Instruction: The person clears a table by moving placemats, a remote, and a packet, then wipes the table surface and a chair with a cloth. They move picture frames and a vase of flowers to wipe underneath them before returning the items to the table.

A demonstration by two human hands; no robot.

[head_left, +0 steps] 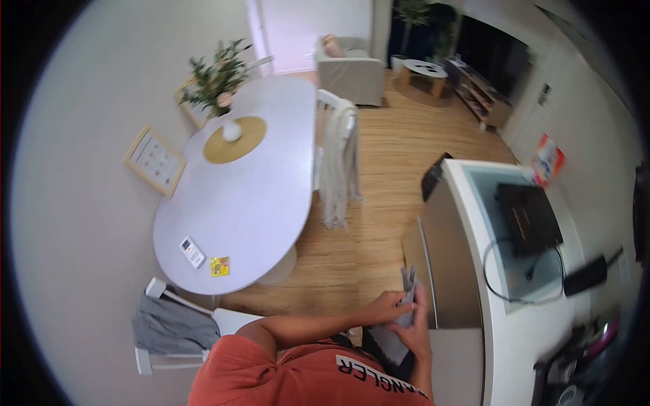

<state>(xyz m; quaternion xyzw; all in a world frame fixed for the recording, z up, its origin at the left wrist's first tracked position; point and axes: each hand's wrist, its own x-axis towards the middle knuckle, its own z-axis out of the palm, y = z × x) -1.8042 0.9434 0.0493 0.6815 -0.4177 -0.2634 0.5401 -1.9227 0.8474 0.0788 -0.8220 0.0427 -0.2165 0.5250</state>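
Gray cloth: what looks like a limp gray cloth [391, 346] is in front of the person's red shirt [298, 372], just beside the cabinet [450, 264]; with it as the clock's center, twelve is straight ahead.
Left hand: the left hand [387, 309] comes in from nine o'clock, its fingers clamped on the cloth's upper part.
Right hand: the right hand [414, 336] is just beside it toward five, thumb and fingers gripping the same cloth.
Cloth work: I'd judge this to be two-handed handling, perhaps straightening or folding; the next move calls for a firm hold on one side while the other adjusts.
Table: at ten, the white table [271, 203] bears a round mat [257, 132] with a vase [231, 130] of greenery; a white card-like thing [192, 252] and a yellow packet [219, 266] lie near its close end.
Chairs: at nine, a white chair [143, 362] has a gray cover [172, 328] over it; at eleven, another wears a cream throw [336, 169].
Counter: from one to four, the white counter [467, 203] holds a black box [531, 216] and a looped cable [486, 271] at two.
Far room: past the wood floor [386, 176], an armchair [352, 78] sits just short of twelve, a low table [425, 69] at twelve, and a television [492, 54] toward one.
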